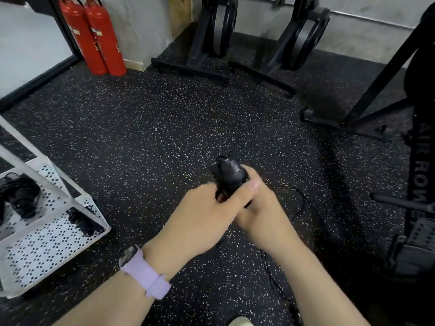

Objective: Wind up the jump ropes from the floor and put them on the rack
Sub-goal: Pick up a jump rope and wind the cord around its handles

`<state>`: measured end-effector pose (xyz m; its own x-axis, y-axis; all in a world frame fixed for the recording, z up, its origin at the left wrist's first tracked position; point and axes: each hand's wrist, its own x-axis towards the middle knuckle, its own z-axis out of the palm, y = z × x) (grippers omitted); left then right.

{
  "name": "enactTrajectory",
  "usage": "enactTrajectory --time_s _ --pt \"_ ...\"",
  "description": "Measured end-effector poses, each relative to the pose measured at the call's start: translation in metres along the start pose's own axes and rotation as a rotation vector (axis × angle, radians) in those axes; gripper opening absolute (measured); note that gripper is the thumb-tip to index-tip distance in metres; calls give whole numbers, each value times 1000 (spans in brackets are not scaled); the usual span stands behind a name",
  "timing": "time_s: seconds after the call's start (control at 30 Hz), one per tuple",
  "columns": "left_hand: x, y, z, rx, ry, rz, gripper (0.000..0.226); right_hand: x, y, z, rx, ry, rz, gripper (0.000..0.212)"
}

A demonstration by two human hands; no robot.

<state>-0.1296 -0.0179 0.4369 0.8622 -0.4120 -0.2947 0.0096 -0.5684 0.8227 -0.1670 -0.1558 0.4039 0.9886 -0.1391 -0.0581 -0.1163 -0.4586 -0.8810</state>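
Jump ropes already wound (22, 196) lie in black bundles on the upper shelf of the white perforated rack (47, 245) at the left edge, and another small bundle (81, 220) rests near the shelf's front corner. Behind the rack, two red fire extinguishers (94, 36) stand against the wall. In the middle, above the speckled black floor (141, 137), the left hand (200, 222), with a lilac watch strap (146, 274) on its wrist, curls its fingers (244, 191) around the black handles (227, 175) of a jump rope. The right hand (261, 215) presses in from the other side, its fingers closed round the same handles. From there the thin black cord (301, 203) loops loosely over the floor to the right and trails down toward the bottom edge. Black gym machines (421, 161) stand at the right.
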Motion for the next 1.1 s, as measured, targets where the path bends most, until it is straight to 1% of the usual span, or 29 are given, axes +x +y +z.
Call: enactTrajectory --time_s 0.07,0.1,0.13,0.17,0.23,0.33,0.37,0.47,0.57,0.63,0.7,0.77,0.87,0.93,1.1 --pt "1 0 0 -39 34 -71 80 -3 0 12 -357 15 -60 72" --pt "3 -1 -1 -64 70 -108 78 -4 -3 16 -461 20 -86 80" --pt "5 -2 -2 -88 105 -133 74 -5 -5 19 -493 8 -113 87" --pt "8 -5 -3 -110 130 -149 67 -7 -8 21 -475 -27 -131 91" --pt "12 -9 -8 -153 144 -168 56 -7 -13 16 -304 -114 -88 90" --pt "13 -9 -16 -234 88 -139 47 -1 -11 -5 67 -208 60 76" --pt "11 -7 -18 -258 45 -113 46 0 -10 -11 232 -271 105 72" --pt "9 -5 -21 -353 -83 -17 46 -2 -12 -23 773 -537 226 63" --pt "7 -6 -24 -411 -137 45 56 -5 -14 -22 1045 -684 247 59" --pt "8 -7 -26 -416 -133 68 54 -4 -14 -18 1114 -696 233 55" --pt "7 -5 -28 -444 -148 96 51 -4 -16 -14 1094 -660 214 54" --pt "9 -7 -29 -456 -153 114 52 -4 -19 -11 1097 -629 205 53" --pt "12 -14 -32 -400 -155 126 60 -5 -20 -7 1075 -599 169 47" --pt "12 -15 -34 -385 -147 104 59 -5 -19 -5 1060 -580 157 42" --pt "12 -11 -40 -285 -117 128 81 -2 -15 -4 1086 -505 143 32"
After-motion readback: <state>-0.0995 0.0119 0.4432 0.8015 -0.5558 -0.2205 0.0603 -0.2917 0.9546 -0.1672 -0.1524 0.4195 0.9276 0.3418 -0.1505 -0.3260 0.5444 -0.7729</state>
